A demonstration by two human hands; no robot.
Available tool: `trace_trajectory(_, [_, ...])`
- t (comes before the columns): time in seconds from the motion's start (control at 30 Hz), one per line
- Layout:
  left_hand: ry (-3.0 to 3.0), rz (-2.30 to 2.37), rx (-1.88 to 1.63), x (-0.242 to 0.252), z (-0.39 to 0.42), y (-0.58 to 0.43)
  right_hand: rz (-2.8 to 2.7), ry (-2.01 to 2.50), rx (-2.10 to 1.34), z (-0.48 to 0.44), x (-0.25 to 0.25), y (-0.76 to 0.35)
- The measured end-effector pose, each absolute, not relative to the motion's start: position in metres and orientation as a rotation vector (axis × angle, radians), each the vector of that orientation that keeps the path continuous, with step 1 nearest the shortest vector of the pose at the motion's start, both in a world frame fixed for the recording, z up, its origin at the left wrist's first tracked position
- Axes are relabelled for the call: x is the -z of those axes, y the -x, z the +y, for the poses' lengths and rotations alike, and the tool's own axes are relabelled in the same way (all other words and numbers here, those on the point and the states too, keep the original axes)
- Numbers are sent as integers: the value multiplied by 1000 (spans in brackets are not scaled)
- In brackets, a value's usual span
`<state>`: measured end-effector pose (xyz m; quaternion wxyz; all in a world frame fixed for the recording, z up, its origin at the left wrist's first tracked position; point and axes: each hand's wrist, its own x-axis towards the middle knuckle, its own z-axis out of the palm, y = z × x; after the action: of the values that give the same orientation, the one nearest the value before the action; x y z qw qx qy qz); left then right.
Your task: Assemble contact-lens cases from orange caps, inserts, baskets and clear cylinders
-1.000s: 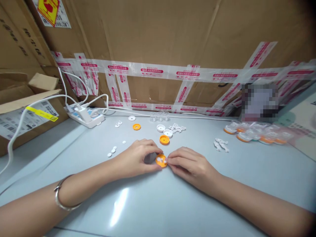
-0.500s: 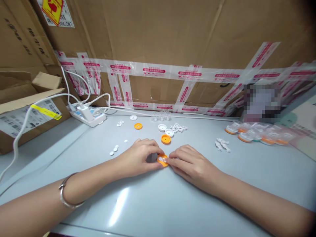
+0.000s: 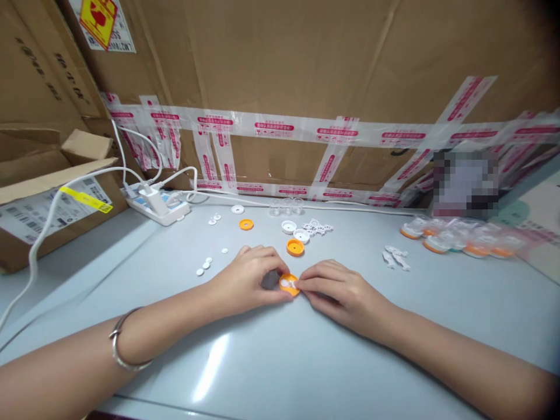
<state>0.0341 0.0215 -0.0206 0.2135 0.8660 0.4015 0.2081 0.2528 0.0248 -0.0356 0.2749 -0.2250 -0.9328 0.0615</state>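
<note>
My left hand [image 3: 242,280] and my right hand [image 3: 336,291] meet at the middle of the grey table [image 3: 306,361]. Between their fingertips sits a small orange round cap [image 3: 289,283] with white pieces inside it. The left thumb and fingers curl round the cap's left side. The right fingertips are pinched at its right edge, on a small white piece. Just beyond lie another orange cap [image 3: 295,247], two white caps [image 3: 294,231] and an orange ring [image 3: 246,224].
A white power strip [image 3: 157,207] with cables lies at the back left. Small white discs [image 3: 205,265] are scattered left of the hands, white plastic bits [image 3: 395,257] to the right. A bag of finished orange-and-clear parts [image 3: 459,240] lies far right. Taped cardboard boxes [image 3: 306,105] wall the back.
Both hands stay on the orange cap with only slight finger movement. The view has shifted a little.
</note>
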Motion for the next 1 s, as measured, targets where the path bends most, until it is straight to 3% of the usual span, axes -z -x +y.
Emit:
trace_trajectory(0.53, [-2395,1338,-794,0,32,-14,-2088,1146,-630,34,30,-259])
trace_trajectory(0.73, [-2469,1574,-667,-19,70,11,-2061,1126,-689,33,28,-260])
trace_trajectory(1.0, [-2564,1672,-578,11,129,34,-2074,1085,-686,31,28,-261])
